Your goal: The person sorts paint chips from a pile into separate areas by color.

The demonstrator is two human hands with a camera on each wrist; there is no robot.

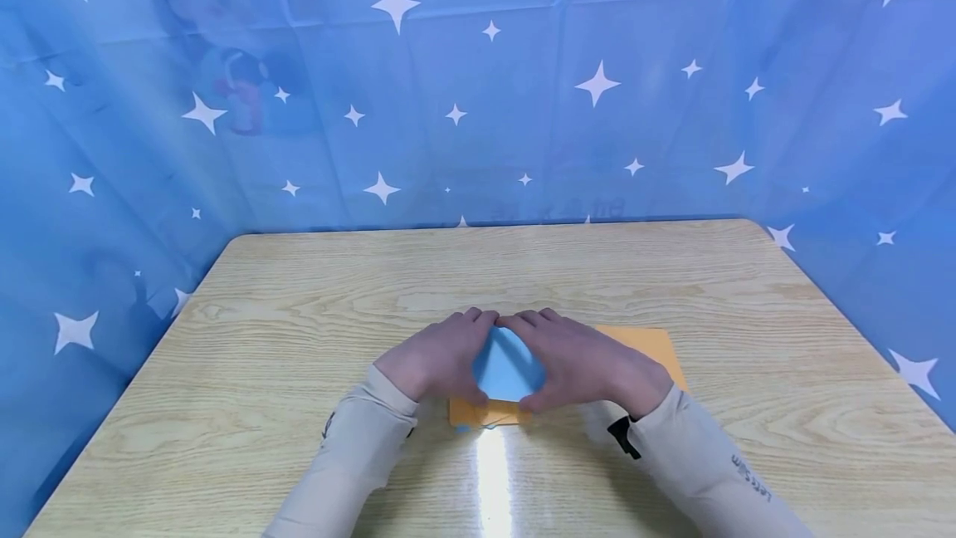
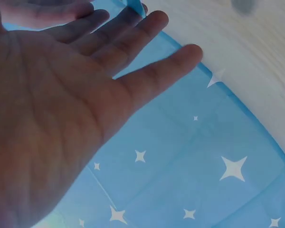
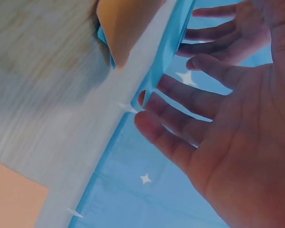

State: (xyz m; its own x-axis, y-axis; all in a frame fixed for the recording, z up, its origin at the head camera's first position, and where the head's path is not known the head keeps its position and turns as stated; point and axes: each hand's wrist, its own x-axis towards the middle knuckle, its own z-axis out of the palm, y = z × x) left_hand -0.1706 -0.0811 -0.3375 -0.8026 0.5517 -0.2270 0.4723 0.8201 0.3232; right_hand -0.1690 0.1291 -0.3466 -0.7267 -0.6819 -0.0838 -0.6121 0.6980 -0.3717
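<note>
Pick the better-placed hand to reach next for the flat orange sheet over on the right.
The right, probably. The flat orange sheet shows just beside the right hand's wrist, while the left hand is farther off, across the blue sheet.

Blue sheet (image 1: 509,368), orange sheet (image 1: 648,345), starry curtain (image 1: 485,90)

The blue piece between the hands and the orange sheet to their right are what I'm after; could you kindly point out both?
Blue piece (image 1: 509,365): head view, middle of its visible face.
Orange sheet (image 1: 651,343): head view, its uncovered far-right part.
</note>
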